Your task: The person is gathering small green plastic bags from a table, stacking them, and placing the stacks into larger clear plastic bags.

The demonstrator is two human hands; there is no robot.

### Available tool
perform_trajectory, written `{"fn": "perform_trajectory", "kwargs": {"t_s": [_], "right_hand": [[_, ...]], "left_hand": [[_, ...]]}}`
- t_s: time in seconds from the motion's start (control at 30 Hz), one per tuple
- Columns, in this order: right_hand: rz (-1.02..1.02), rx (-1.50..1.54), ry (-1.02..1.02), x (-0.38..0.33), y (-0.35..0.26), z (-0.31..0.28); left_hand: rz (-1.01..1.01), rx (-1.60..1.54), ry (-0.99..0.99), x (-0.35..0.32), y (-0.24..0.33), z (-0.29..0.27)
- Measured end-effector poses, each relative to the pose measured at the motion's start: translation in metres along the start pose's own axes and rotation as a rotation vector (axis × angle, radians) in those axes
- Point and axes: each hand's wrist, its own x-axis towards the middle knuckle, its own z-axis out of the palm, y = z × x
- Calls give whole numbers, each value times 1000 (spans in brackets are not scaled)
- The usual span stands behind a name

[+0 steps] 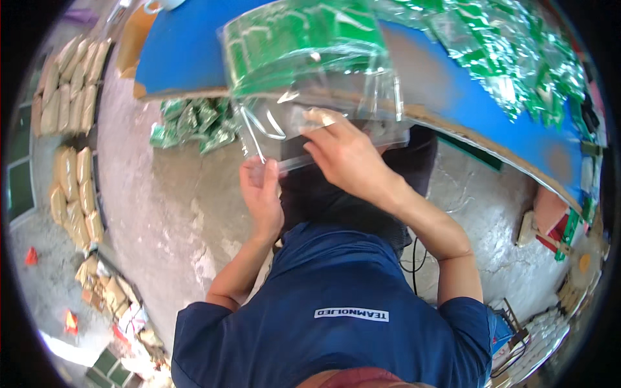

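A clear plastic bag point(310, 71) filled with green packets rests against the edge of a blue table point(187, 52). My left hand point(262, 194) pinches the lower left edge of the bag's open mouth. My right hand point(346, 152) grips the lower right part of the same clear plastic, fingers curled over it. Both hands are close together in front of my chest, just below the table's cardboard rim point(453, 126).
More green packets point(511, 52) lie piled on the table at the upper right. Another heap of green packets point(194, 123) sits on the concrete floor under the table. Tan filled sacks point(74, 77) line the left. Boxes and scraps point(110, 297) lie lower left.
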Motion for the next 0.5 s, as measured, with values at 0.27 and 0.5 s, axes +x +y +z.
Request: {"fn": "perform_trajectory", "kwargs": {"t_s": [0.27, 0.5], "right_hand": [[66, 432, -222, 35, -16, 30], [-35, 326, -294, 29, -16, 38]], "left_hand": [[59, 193, 51, -5, 42, -16], [162, 359, -27, 18, 38, -45]]}}
